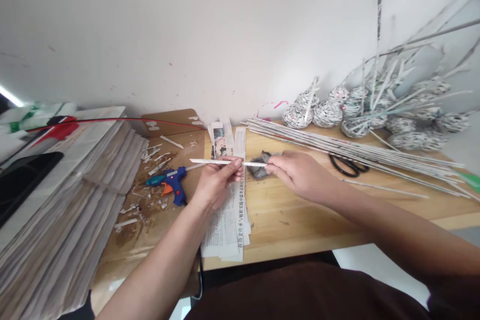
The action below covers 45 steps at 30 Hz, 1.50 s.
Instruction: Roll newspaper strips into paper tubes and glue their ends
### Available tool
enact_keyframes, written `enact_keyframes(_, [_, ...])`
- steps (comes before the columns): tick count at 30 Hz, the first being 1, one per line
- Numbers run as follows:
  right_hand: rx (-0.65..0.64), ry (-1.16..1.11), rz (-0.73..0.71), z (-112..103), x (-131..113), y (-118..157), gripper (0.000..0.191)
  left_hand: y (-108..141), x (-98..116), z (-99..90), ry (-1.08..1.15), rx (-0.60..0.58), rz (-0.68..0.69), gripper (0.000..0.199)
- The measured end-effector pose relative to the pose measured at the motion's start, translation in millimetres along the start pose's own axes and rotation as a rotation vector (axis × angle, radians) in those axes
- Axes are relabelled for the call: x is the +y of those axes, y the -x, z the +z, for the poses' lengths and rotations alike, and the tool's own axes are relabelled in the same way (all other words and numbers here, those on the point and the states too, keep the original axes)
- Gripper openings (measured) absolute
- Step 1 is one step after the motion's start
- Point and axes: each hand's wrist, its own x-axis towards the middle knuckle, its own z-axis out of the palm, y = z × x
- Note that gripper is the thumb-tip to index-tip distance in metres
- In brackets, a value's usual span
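A thin rolled newspaper tube (254, 164) lies level between my two hands, above the table. My left hand (221, 177) pinches it near the middle, with the tube's pale end sticking out to the left. At its right part, the fingers of my right hand (290, 170) are closed round it, and the far end is hidden in that hand. Below my left hand lie flat strips of newspaper (225, 225), printed with text. Behind the tube, a small dark mesh-like piece (258, 172) rests on the wood.
A blue glue gun (174, 182) lies among paper scraps on the left, beside a tall newspaper stack (86, 200). To the right are a bundle of paper tubes (337, 147), black-handled scissors (348, 165) and several woven paper gourd shapes (298, 110) against the wall.
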Motion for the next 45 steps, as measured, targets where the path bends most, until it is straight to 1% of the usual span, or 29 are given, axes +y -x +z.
enact_keyframes(4, [-0.324, -0.614, 0.247, -6.9, 3.2, 3.1, 0.048, -0.2, 0.4, -2.8, 0.004, -0.056, -0.015, 0.025])
enact_keyframes(5, [-0.382, -0.716, 0.294, -8.9, 4.0, 4.3, 0.051, -0.2, 0.1, -2.8, -0.002, -0.062, -0.024, 0.026])
enact_keyframes(6, [-0.409, -0.749, 0.314, -10.7, 3.9, 5.5, 0.052, -0.1, -0.3, -2.6, -0.009, -0.066, -0.027, 0.027])
enact_keyframes(7, [-0.403, -0.7, 0.303, -12.1, 2.5, 6.4, 0.05, 0.0, -0.7, -2.0, -0.015, -0.067, -0.028, 0.027])
enact_keyframes(8, [-0.362, -0.579, 0.259, -12.8, -0.1, 7.1, 0.047, 0.1, -1.1, -1.4, -0.02, -0.068, -0.024, 0.027])
enact_keyframes(11, [-0.14, -0.057, 0.045, -10.1, -11.5, 6.2, 0.03, 0.8, -1.3, 0.3, -0.024, -0.083, 0.001, 0.027])
enact_keyframes(12, [-0.08, 0.064, -0.006, -8.0, -14.7, 5.0, 0.025, 1.0, -1.0, 0.5, -0.019, -0.087, 0.01, 0.027])
enact_keyframes(13, [-0.054, 0.115, -0.029, -5.9, -16.7, 3.6, 0.023, 1.1, -0.7, 0.4, -0.014, -0.089, 0.018, 0.026])
enact_keyframes(14, [-0.074, 0.087, -0.017, -4.0, -17.3, 1.9, 0.024, 1.2, -0.2, 0.1, -0.009, -0.091, 0.023, 0.026])
enact_keyframes(15, [-0.13, -0.011, 0.023, -2.8, -16.6, 0.2, 0.028, 1.3, 0.3, -0.3, -0.003, -0.092, 0.023, 0.025])
enact_keyframes(18, [-0.39, -0.504, 0.198, -3.2, -11.1, -4.8, 0.044, 1.2, 1.3, -1.1, 0.012, -0.102, 0.01, 0.025])
enact_keyframes(19, [-0.455, -0.617, 0.24, -4.1, -10.0, -6.3, 0.047, 1.2, 1.3, -1.0, 0.015, -0.103, 0.007, 0.025])
enact_keyframes(20, [-0.482, -0.65, 0.252, -4.9, -10.2, -7.8, 0.047, 1.1, 1.2, -0.8, 0.016, -0.1, 0.007, 0.026])
enact_keyframes(21, [-0.464, -0.599, 0.224, -5.3, -11.5, -9.1, 0.044, 1.0, 1.1, -0.5, 0.012, -0.098, 0.006, 0.026])
enact_keyframes(22, [-0.407, -0.478, 0.172, -5.0, -13.9, -10.5, 0.04, 0.8, 0.9, -0.3, 0.006, -0.096, 0.004, 0.027])
enact_keyframes(24, [-0.233, -0.176, 0.052, -2.6, -19.5, -13.0, 0.029, 0.5, 0.8, -0.3, -0.007, -0.09, 0.006, 0.028])
enact_keyframes(25, [-0.165, -0.084, 0.009, -0.7, -21.7, -14.2, 0.026, 0.4, 1.1, -0.5, -0.012, -0.085, 0.01, 0.028])
enact_keyframes(26, [-0.145, -0.072, 0.0, 1.1, -22.7, -15.4, 0.026, 0.3, 1.6, -1.0, -0.015, -0.08, 0.014, 0.028])
enact_keyframes(27, [-0.176, -0.145, 0.024, 2.8, -22.6, -16.5, 0.03, 0.3, 2.3, -1.4, -0.014, -0.076, 0.016, 0.028])
enact_keyframes(30, [-0.442, -0.58, 0.161, 5.6, -17.3, -19.4, 0.041, 0.4, 4.0, -2.5, 0.007, -0.08, 0.003, 0.027])
enact_keyframes(31, [-0.5, -0.659, 0.192, 5.8, -15.5, -20.1, 0.042, 0.4, 4.1, -2.5, 0.016, -0.085, -0.005, 0.026])
enact_keyframes(32, [-0.508, -0.654, 0.191, 5.8, -14.5, -20.8, 0.042, 0.4, 4.2, -2.5, 0.022, -0.089, -0.01, 0.026])
enact_keyframes(33, [-0.462, -0.564, 0.155, 5.8, -14.6, -21.4, 0.04, 0.3, 4.1, -2.4, 0.025, -0.09, -0.012, 0.026])
enact_keyframes(36, [-0.199, -0.05, -0.027, 6.2, -19.8, -22.6, 0.03, -0.5, 4.2, -2.5, 0.023, -0.074, -0.003, 0.027])
enact_keyframes(37, [-0.14, 0.089, -0.068, 6.4, -22.2, -22.7, 0.027, -0.9, 4.5, -2.9, 0.024, -0.058, 0.005, 0.027])
enact_keyframes(39, [-0.097, 0.211, -0.079, 6.3, -25.7, -22.3, 0.027, -1.5, 5.5, -4.0, 0.031, -0.027, 0.02, 0.029])
enact_keyframes(40, [-0.1, 0.186, -0.061, 6.1, -26.4, -21.9, 0.028, -1.7, 5.9, -4.7, 0.036, -0.021, 0.024, 0.029])
enact_keyframes(42, [-0.177, -0.043, 0.011, 5.6, -25.0, -21.1, 0.032, -1.7, 6.5, -5.6, 0.041, -0.036, 0.023, 0.028])
enact_keyframes(45, [-0.455, -0.655, 0.195, 6.4, -18.7, -20.6, 0.04, -1.2, 6.2, -6.1, 0.05, -0.08, 0.007, 0.026])
